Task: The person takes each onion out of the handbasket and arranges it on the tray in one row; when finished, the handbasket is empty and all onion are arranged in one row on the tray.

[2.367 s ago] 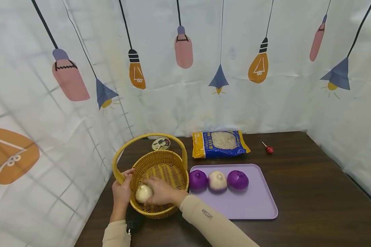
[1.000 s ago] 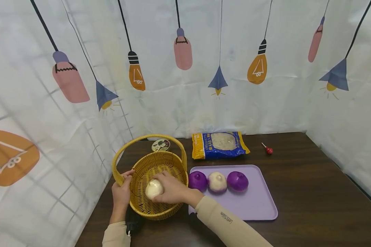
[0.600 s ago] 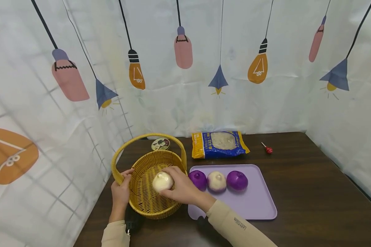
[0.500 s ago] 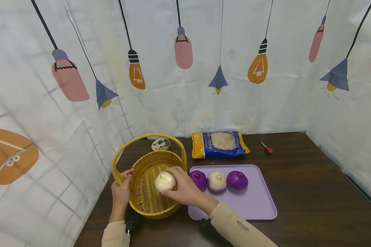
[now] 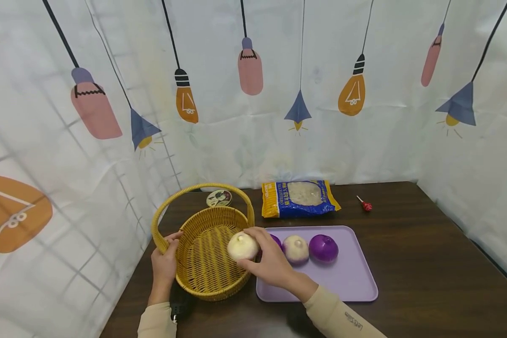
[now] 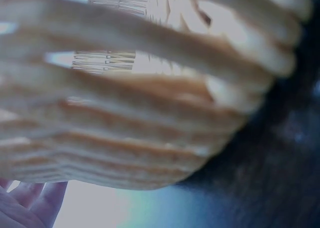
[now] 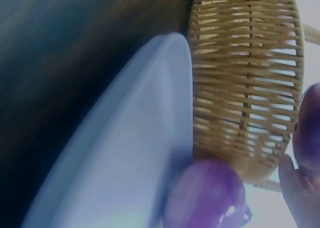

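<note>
My right hand (image 5: pixel 274 260) holds a round onion (image 5: pixel 241 246), pale on top, between thumb and fingers over the right rim of the yellow wicker basket (image 5: pixel 213 293). In the right wrist view this onion (image 7: pixel 309 130) looks purple underneath. My left hand (image 5: pixel 164 266) grips the basket's left side at the foot of its handle; in the left wrist view, blurred weave fills most of the picture. The basket's visible inside holds nothing. On the lilac tray (image 5: pixel 321 286) sit a purple onion (image 5: pixel 276 240), partly hidden by my right hand, a white-and-purple onion (image 5: pixel 295 249) and another purple onion (image 5: pixel 323 249).
Behind the tray lies a blue and yellow food packet (image 5: pixel 301 199). A round tin (image 5: pixel 219 198) sits behind the basket, and a red lollipop (image 5: pixel 366 206) lies at the back right. A printed curtain (image 5: pixel 245 141) stands behind the dark table (image 5: pixel 431 263).
My right hand has lifted the pale-topped onion from the basket's left inside and carried it right to the right rim. My left hand has stayed on the basket.
</note>
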### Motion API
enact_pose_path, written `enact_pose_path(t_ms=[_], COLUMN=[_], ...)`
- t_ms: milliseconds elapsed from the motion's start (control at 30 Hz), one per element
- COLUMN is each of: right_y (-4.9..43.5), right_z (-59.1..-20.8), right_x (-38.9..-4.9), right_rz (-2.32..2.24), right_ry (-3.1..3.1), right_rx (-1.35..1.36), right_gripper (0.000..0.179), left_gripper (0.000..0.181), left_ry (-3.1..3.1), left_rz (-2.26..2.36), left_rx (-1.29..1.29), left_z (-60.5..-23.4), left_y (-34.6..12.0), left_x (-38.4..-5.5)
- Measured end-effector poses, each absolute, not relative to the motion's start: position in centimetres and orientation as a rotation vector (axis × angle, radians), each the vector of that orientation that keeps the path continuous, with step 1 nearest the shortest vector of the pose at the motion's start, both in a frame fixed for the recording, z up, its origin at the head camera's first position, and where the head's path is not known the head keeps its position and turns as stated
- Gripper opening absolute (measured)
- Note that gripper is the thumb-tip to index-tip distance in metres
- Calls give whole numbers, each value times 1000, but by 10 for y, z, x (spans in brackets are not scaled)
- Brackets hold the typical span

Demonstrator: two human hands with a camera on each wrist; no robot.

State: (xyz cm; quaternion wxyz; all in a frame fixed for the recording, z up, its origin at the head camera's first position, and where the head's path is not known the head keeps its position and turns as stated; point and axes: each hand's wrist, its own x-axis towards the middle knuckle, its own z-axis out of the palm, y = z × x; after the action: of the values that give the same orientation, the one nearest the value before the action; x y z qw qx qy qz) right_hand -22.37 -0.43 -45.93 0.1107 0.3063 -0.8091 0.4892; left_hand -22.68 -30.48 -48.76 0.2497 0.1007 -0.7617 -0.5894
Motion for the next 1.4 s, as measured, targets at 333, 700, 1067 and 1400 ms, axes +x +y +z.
enact_pose_path(t_ms=[333, 700, 1067, 1400], right_y=[30, 80, 122, 156], right_z=[-460, -457, -459, -458], right_x=[-230, -243, -244, -243], right_rz=[1458, 1501, 1482, 1465], right_ry=[-2390, -2378, -2349, -2300], right_rx=[780, 637, 515, 390], right_gripper=[69, 67, 72, 69], left_gripper=[33, 36, 36, 36], left_ry=[-2084, -2070, -2070, -2101], left_rz=[-1615, -1630, -1627, -1612], left_rx=[286, 263, 239, 270], left_z=[-489, -488, -489, -491], left_y=[-307, -306, -307, -309], left_x=[-227, -227, -227, -227])
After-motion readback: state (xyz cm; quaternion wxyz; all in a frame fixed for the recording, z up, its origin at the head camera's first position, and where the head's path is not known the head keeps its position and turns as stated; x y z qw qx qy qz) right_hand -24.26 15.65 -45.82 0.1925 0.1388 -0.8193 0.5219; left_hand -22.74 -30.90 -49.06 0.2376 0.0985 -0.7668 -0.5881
